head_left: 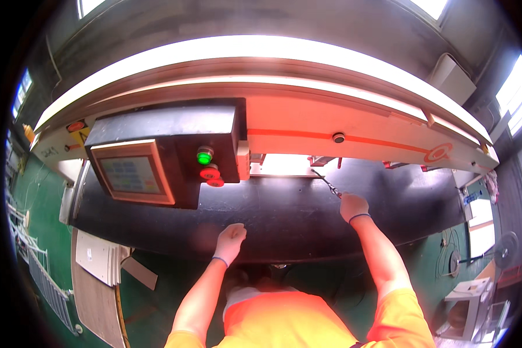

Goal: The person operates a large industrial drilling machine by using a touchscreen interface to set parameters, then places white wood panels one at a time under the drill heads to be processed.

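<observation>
My right hand (354, 207), in a pale glove with a blue cuff, is closed round the near end of a slim metal tool (332, 188). The tool has a silvery shaft and a thin dark tip that points away to the far left; its exact kind is unclear. That tip reaches the near edge of a bright white panel (290, 165) under the machine's beam. Over the near part of the black worktable (284, 232), my left hand (231, 242), gloved the same way, is curled into a fist. Nothing sticks out of it.
A long white machine beam (307, 145) spans the table. On it hang a black control box with a touchscreen (130, 173), a lit green button (204, 154) and red knobs (210, 174). Stacked boards (98, 255) stand at lower left; a fan (506, 248) is at right.
</observation>
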### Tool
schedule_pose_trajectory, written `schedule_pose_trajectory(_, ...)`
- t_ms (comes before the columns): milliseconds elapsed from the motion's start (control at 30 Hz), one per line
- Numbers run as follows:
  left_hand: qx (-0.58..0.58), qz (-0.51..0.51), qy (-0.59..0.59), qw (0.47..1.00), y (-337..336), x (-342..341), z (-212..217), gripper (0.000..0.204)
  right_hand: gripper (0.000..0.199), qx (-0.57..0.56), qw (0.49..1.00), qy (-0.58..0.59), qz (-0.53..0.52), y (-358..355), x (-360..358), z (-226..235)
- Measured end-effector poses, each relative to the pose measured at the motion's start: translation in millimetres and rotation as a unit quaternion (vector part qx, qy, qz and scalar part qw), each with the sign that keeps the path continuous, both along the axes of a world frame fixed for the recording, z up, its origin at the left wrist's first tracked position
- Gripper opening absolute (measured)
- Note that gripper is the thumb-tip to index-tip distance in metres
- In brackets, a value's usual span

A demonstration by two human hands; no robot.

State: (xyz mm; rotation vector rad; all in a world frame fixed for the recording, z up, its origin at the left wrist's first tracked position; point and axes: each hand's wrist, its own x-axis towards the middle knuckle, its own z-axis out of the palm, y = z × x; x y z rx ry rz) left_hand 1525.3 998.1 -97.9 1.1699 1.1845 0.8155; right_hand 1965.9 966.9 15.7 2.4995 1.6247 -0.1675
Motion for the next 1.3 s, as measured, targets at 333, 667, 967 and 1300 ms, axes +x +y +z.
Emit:
schedule_pose_trajectory(333,0.101,-0.122,0.283,0.946,97,56,-18,0.053,0.028,-0.133,0.988,0.077,0.011,-29,-78,73)
schedule_pose_trajectory(667,0.331,-0.222,0.411,0.820,78,98,10,0.092,0.035,-0.073,0.877,0.441,-0.177,-150,-179,12)
schedule_pose_trajectory(967,0.432,-0.506,0.354,0.657,12,87,25,0.107,0.035,0.104,0.775,0.524,-0.337,-145,-201,-43)
schedule_pose_trajectory(1300,0.488,-0.354,0.413,0.682,177,167,-4,0.065,0.039,0.085,0.749,0.521,-0.402,-187,-175,-17)
